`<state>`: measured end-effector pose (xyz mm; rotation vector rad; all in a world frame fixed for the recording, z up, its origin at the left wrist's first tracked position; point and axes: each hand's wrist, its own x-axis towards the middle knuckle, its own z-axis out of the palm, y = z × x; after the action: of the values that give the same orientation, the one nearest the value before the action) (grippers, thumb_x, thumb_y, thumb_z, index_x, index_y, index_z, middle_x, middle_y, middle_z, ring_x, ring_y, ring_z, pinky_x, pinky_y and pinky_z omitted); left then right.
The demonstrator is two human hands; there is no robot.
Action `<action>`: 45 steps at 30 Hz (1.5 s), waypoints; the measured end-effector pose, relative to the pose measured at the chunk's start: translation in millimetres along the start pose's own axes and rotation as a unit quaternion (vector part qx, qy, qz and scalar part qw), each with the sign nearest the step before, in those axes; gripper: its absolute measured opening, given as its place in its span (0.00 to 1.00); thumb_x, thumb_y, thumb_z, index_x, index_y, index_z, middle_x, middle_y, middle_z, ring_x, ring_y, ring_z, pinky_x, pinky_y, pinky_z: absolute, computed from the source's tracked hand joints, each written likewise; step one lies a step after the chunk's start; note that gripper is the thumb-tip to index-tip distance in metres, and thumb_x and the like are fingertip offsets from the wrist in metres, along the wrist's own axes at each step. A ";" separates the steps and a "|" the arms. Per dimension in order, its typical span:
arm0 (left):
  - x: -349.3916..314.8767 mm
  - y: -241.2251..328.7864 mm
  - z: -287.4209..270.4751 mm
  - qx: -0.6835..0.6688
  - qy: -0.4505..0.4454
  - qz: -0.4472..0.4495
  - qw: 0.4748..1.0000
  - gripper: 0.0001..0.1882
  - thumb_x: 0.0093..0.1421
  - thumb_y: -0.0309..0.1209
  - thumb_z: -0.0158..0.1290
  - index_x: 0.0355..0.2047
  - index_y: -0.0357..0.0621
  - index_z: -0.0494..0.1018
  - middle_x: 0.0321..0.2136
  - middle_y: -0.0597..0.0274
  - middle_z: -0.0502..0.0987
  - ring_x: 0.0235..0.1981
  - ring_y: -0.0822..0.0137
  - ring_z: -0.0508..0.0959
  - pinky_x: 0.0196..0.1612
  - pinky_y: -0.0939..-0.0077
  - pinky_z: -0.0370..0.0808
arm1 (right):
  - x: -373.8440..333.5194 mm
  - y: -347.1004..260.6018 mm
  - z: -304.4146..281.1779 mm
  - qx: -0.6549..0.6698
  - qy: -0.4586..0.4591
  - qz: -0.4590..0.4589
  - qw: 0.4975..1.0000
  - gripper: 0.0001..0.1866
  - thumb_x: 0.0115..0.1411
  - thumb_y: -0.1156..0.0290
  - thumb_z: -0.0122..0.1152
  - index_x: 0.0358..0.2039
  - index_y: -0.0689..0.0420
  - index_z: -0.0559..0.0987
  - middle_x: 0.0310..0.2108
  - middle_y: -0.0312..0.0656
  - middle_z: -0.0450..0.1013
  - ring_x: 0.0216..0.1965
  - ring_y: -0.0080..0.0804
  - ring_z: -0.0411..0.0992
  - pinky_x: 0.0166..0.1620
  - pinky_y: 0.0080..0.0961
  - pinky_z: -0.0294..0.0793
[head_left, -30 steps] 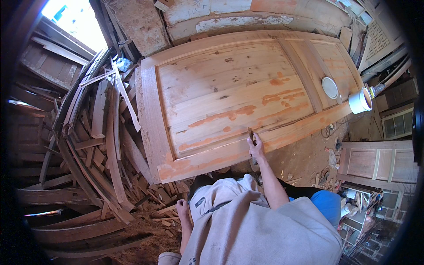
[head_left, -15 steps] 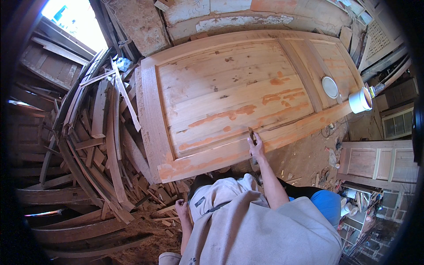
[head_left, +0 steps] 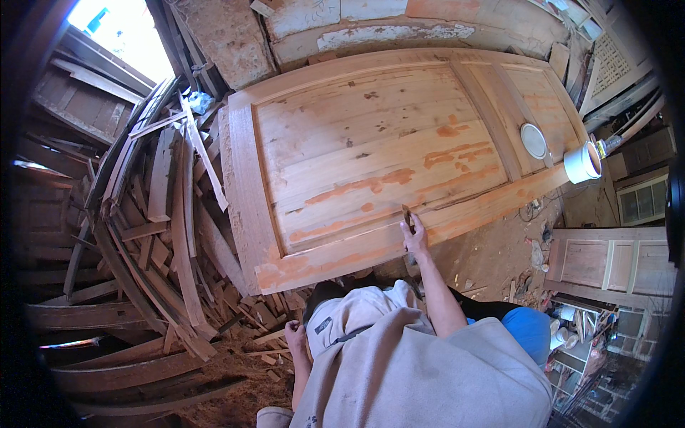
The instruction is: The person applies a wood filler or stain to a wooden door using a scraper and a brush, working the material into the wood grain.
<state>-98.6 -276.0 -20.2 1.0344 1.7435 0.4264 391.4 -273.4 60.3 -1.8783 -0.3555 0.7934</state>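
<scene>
A large wooden door panel (head_left: 321, 143) lies before me with orange filler (head_left: 374, 182) smeared in streaks over its near boards and near rail. My right hand (head_left: 414, 237) is closed round a putty knife (head_left: 407, 212), whose blade tip meets the inner edge of the near rail. Part of the handle shows below the fist. My left hand (head_left: 294, 334) hangs low beside my body, away from the door, its fingers curled and no object visible in them.
On the door's right end sit a white round lid (head_left: 533, 141) and a white tub (head_left: 582, 162) at the near edge. Scrap boards (head_left: 164, 178) pile up at the left. Another panelled door (head_left: 599, 264) and a cluttered shelf (head_left: 574, 357) stand at the right.
</scene>
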 end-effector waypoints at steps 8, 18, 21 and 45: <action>0.7 0.6 1.5 0.024 -0.008 -0.020 0.999 0.09 0.44 0.24 0.52 0.29 0.39 0.70 0.23 0.67 0.68 0.26 0.74 0.66 0.31 0.80 0.67 | 0.6 1.6 -3.4 0.008 0.003 -0.004 1.000 0.30 0.59 0.60 0.59 0.59 0.54 0.63 0.15 0.33 0.65 0.09 0.19 0.61 0.13 0.20 0.60; 8.6 -16.7 2.5 0.042 0.017 0.021 0.999 0.06 0.49 0.23 0.52 0.30 0.41 0.69 0.21 0.69 0.67 0.20 0.77 0.66 0.22 0.81 0.66 | 0.7 2.6 -2.3 0.018 -0.003 -0.006 1.000 0.30 0.59 0.63 0.59 0.59 0.57 0.63 0.14 0.32 0.65 0.08 0.18 0.60 0.12 0.20 0.57; 10.6 -22.0 -1.7 0.056 0.009 0.033 0.998 0.07 0.49 0.23 0.52 0.30 0.41 0.69 0.21 0.69 0.67 0.20 0.77 0.66 0.22 0.81 0.66 | 0.2 1.0 -0.2 0.019 -0.010 -0.008 1.000 0.30 0.59 0.61 0.59 0.59 0.56 0.63 0.15 0.33 0.65 0.08 0.18 0.60 0.12 0.20 0.58; 2.0 5.9 0.0 0.007 -0.005 -0.016 1.000 0.08 0.46 0.22 0.51 0.29 0.38 0.69 0.22 0.69 0.66 0.23 0.75 0.64 0.28 0.81 0.65 | 3.4 4.6 -1.0 0.004 -0.005 -0.008 1.000 0.30 0.60 0.60 0.59 0.60 0.55 0.63 0.16 0.33 0.63 0.09 0.18 0.60 0.12 0.20 0.59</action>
<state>-96.3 -271.1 -17.2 1.0159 1.7546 0.3889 394.1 -274.1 55.2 -1.8624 -0.3723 0.7935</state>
